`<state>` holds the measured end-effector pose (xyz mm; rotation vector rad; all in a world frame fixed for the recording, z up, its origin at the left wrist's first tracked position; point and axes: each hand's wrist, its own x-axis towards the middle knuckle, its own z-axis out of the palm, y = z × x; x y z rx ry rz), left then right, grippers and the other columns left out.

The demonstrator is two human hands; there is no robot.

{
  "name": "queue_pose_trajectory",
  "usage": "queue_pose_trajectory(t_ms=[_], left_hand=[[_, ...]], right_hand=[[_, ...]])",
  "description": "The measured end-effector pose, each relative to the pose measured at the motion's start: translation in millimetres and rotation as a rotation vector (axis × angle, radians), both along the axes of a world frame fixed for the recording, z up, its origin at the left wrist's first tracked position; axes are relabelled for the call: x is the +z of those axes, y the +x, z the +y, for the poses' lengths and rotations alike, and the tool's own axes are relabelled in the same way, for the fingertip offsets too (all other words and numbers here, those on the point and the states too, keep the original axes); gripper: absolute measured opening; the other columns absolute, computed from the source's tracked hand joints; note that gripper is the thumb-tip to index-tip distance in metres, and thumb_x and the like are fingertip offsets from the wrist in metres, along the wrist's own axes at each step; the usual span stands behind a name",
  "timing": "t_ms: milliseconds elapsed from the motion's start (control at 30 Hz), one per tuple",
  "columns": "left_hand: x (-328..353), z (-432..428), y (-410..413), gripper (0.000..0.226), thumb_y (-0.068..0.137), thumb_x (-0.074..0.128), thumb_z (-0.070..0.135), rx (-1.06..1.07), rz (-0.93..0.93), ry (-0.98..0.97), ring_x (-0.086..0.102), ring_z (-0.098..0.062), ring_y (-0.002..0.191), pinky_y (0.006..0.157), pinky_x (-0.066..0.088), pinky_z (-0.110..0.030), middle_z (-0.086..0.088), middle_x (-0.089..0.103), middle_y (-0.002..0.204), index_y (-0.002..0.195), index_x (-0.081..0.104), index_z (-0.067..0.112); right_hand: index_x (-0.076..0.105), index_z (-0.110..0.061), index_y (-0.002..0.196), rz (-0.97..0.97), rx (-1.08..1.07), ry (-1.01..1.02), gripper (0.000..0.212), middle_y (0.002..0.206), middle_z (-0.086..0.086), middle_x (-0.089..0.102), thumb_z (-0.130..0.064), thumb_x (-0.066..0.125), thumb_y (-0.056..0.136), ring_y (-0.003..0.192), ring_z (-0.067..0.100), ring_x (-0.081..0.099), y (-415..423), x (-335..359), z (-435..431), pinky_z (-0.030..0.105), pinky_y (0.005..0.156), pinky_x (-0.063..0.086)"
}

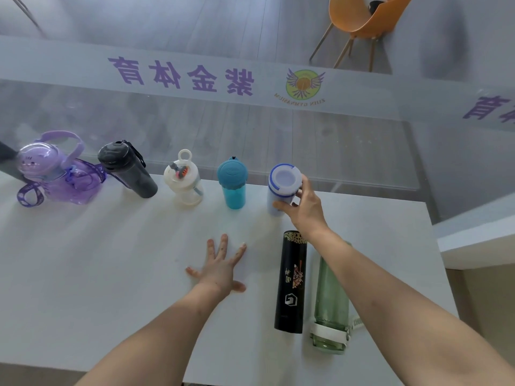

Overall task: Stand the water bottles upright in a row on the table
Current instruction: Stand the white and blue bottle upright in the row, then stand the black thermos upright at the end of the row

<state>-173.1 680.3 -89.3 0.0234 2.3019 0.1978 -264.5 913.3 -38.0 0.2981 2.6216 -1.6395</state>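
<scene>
white table (pixel 111 274) set against a glass partition (pixel 306 140) bearing purple lettering and a winged round emblem; an orange chair (pixel 362 20) is visible beyond the glass. five bottles stand in a row along the far edge of the table, from left to right: purple bottle (pixel 55 174) with a domed lid and strap, dark grey bottle (pixel 128 169), white bottle (pixel 184 181) with a ring on its lid, teal bottle (pixel 233 183), and white bottle with blue-trimmed lid (pixel 282 185). right hand (pixel 303 207) is wrapped around the side of the blue-trimmed bottle just below its lid, thumb on the near face and fingers on the far right side. left hand (pixel 223 268) lies flat on the table, fingers spread, holding nothing, near the table's middle and well apart from the row. two bottles lie on their sides to the right of the left hand, just beside each other: black flask (pixel 291 282) with printed markings and green glass bottle (pixel 331 296) with a white band near its near end; the right forearm passes over the far ends of both.
</scene>
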Motion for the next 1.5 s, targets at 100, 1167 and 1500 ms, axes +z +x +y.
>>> queue_pose_trajectory(t_ms=[100,1167,1500], left_hand=[[1,0,0,0.116,0.082,0.08,0.054,-0.001,0.004,0.004,-0.034,-0.026,0.15,0.101,0.019,-0.087,0.014,-0.04,0.161,0.15,-0.013,0.066],[12,53,-7,0.101,0.084,0.075,0.058,0.0,0.096,0.074,-0.025,-0.028,0.154,0.104,0.018,-0.086,0.013,-0.025,0.168,0.154,0.002,0.063],[9,103,-7,0.12,0.08,0.083,0.051,-0.103,0.005,-0.007,-0.03,-0.034,0.152,0.099,0.025,-0.086,0.01,-0.036,0.164,0.152,-0.013,0.062]], right_hand=[[0.024,-0.022,0.158,-0.063,0.019,0.13,0.106,0.152,0.003,0.047,-0.039,0.089,0.076,0.138,0.02,0.045,16,1,15,0.042,0.111,0.043],[0.054,-0.022,0.138,0.18,0.24,0.237,0.074,0.128,-0.005,0.063,-0.004,0.087,0.074,0.104,0.011,0.059,92,3,83,0.037,0.097,0.053],[0.051,-0.018,0.125,-0.007,-0.165,-0.119,0.055,0.115,-0.006,0.064,-0.011,0.084,0.081,0.104,0.015,0.06,59,-1,97,0.004,0.073,0.046]])
